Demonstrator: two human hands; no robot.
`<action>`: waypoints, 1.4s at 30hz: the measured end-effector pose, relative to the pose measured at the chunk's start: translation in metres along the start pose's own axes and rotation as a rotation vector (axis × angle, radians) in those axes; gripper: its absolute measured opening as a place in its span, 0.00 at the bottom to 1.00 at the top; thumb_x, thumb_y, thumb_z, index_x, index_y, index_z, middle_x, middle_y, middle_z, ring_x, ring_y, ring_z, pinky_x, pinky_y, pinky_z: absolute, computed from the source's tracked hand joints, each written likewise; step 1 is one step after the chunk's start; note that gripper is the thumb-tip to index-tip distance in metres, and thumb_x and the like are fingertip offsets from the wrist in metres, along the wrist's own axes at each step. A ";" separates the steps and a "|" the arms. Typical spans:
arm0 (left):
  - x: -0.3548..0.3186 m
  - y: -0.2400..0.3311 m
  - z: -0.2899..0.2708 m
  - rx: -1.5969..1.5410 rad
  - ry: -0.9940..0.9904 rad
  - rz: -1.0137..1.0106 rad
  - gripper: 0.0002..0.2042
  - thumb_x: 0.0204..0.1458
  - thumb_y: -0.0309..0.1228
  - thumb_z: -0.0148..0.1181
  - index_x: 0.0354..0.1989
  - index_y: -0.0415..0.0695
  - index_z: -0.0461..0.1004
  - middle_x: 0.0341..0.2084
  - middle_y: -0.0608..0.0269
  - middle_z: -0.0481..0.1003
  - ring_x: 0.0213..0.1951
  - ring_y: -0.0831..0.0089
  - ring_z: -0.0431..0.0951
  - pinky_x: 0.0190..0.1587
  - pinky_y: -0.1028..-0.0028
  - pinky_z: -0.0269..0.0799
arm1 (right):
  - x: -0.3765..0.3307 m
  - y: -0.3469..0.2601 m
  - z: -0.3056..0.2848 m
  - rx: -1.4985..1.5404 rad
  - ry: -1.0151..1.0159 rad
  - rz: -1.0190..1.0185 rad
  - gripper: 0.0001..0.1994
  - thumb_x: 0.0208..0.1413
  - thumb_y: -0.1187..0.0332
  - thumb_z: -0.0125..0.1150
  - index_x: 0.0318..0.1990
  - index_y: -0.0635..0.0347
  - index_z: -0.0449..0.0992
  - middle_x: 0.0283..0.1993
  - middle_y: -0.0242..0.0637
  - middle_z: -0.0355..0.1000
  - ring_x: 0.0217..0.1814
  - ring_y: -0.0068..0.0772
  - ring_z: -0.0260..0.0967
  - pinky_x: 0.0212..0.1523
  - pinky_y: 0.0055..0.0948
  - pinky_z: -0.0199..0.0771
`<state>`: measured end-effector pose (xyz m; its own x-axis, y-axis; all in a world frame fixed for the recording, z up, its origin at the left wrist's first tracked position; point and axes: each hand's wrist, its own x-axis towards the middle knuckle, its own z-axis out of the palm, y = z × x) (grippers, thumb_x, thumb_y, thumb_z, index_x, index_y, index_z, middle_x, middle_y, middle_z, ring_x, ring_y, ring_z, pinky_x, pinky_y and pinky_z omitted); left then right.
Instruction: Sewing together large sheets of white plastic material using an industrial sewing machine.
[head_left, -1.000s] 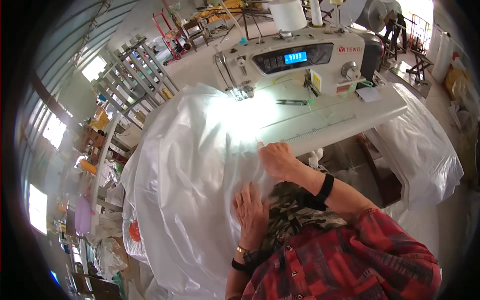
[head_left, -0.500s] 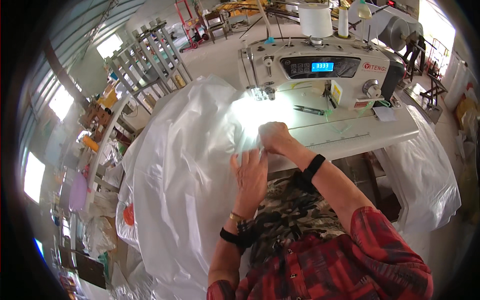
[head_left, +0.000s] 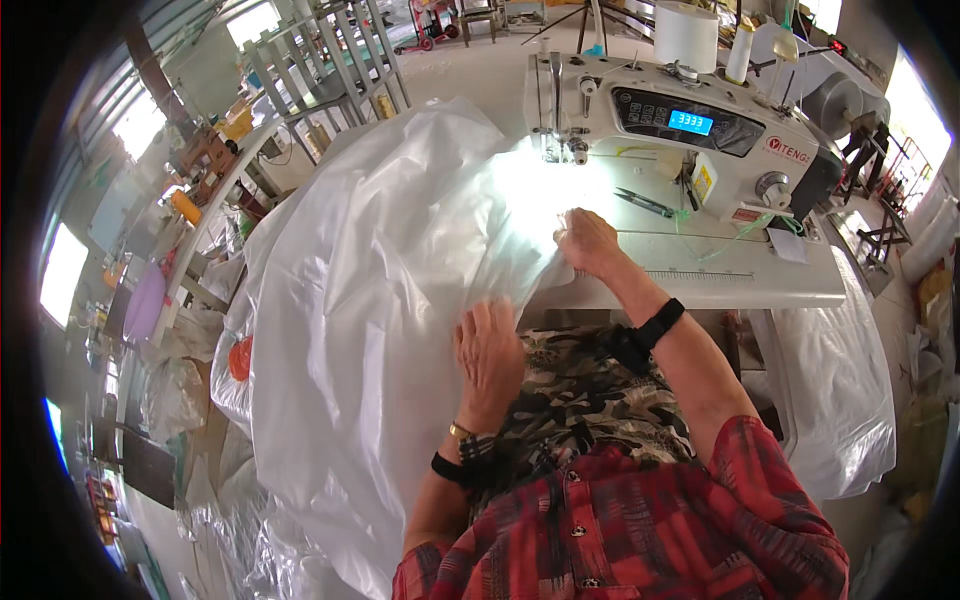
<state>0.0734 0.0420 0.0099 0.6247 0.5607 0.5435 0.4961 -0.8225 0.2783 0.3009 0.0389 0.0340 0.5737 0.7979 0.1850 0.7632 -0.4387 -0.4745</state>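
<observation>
A large sheet of shiny white translucent plastic drapes over the left side of the sewing machine's table and hangs to the floor. My right hand is closed, pinching the sheet's edge just in front of the brightly lit needle area. Lower and to the left, my left hand lies on the sheet with its fingers stretched out, flat against the plastic near its edge. The white sewing machine stands beyond my hands, its presser foot above the lit spot.
Thread snips lie on the machine bed, right of the light. A white thread cone stands atop the machine. More plastic sheeting hangs at the right. A metal rack stands at the far left.
My right hand has moved away from my left, toward the needle, drawing the sheet's edge along. The left hand has slid slightly back. The view has shifted, so the machine appears farther right.
</observation>
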 end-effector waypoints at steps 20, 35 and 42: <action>0.024 0.046 -0.024 -0.310 -0.236 0.161 0.13 0.51 0.23 0.56 0.46 0.36 0.73 0.40 0.51 0.73 0.42 0.52 0.73 0.45 0.64 0.69 | -0.007 0.001 0.003 0.064 0.109 -0.050 0.12 0.48 0.66 0.53 0.32 0.65 0.78 0.34 0.51 0.76 0.40 0.54 0.75 0.41 0.45 0.74; 0.002 0.007 0.008 0.123 0.076 0.042 0.09 0.50 0.26 0.57 0.40 0.39 0.73 0.40 0.56 0.70 0.43 0.58 0.69 0.47 0.62 0.63 | -0.006 0.001 0.002 0.040 0.049 -0.017 0.13 0.50 0.64 0.55 0.35 0.64 0.78 0.37 0.49 0.77 0.43 0.51 0.75 0.43 0.44 0.74; 0.010 0.005 0.000 -0.735 -0.079 -0.054 0.04 0.52 0.25 0.57 0.34 0.39 0.74 0.26 0.64 0.72 0.30 0.75 0.72 0.36 0.76 0.66 | -0.008 0.000 -0.003 0.071 0.025 -0.018 0.13 0.50 0.64 0.55 0.34 0.66 0.78 0.35 0.49 0.77 0.41 0.52 0.76 0.43 0.44 0.75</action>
<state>0.0824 0.0433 0.0175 0.6662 0.5848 0.4628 0.0129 -0.6295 0.7769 0.2972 0.0311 0.0350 0.5677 0.7946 0.2152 0.7510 -0.3929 -0.5308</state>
